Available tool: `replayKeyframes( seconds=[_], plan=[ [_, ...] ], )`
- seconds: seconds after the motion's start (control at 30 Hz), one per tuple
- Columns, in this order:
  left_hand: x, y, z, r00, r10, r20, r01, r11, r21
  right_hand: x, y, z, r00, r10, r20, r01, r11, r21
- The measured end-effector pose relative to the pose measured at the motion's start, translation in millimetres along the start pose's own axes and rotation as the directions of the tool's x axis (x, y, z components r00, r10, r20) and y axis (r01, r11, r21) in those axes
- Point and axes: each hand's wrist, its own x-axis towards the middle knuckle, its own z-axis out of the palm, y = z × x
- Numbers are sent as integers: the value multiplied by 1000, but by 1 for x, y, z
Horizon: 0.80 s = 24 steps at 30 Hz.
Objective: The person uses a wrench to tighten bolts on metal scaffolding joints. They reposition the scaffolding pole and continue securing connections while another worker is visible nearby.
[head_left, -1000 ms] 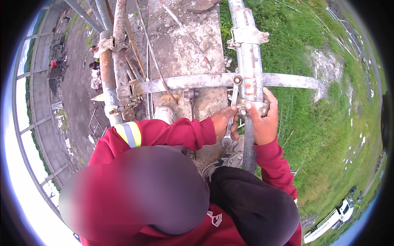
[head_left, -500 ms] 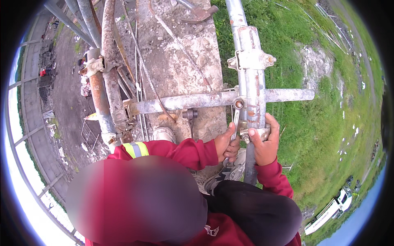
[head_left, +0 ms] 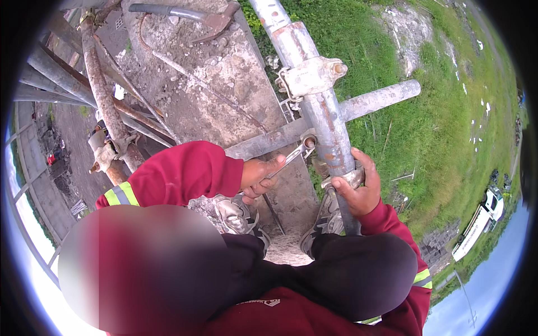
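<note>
Closed around a silver wrench [head_left: 292, 156], my left hand [head_left: 259, 178] is left of an upright steel scaffold pipe [head_left: 330, 131]. The wrench's ring end sits around a bolt where that pipe meets a crossing pipe [head_left: 385, 101]. Its handle slants down-left into my fingers. My right hand [head_left: 364, 187] wraps around the lower scaffold clamp [head_left: 352, 178], thumb on its near side and fingers on its right; some fingertips are hidden behind it. Higher up the pipe sits another clamp [head_left: 312, 78], whitish and worn, with a bolt at its right end.
Below me runs a rough concrete ledge [head_left: 190, 106] where my shoes [head_left: 232, 215] rest. On it lie a hammer [head_left: 216, 23] and a bent steel bar [head_left: 207, 84]. Rusty pipes [head_left: 98, 78] crowd the left. Grass [head_left: 443, 140] lies far below at right, with a white truck [head_left: 479, 224].
My left hand has swung the wrench handle leftward, from nearly upright to a slant, around the bolt. My right hand stays at the lower clamp. The whole view has tilted.
</note>
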Motion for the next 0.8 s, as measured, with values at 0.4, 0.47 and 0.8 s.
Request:
replayKeyframes(
  seconds=[0.4, 0.47, 0.8],
  plan=[
    [-2, -22, 30, 690, 627, -361, -237, 668, 706, 4, 2, 3, 998, 61, -11, -59, 987, 149],
    [1, -24, 30, 668, 655, -352, -281, 661, 696, 4, 3, 4, 999, 50, -20, -45, 982, 184],
    [17, -26, 52, 704, 493, -512, -385, 870, 309, 6, 5, 3, 999, 47, 24, -52, 958, 284]
  ],
)
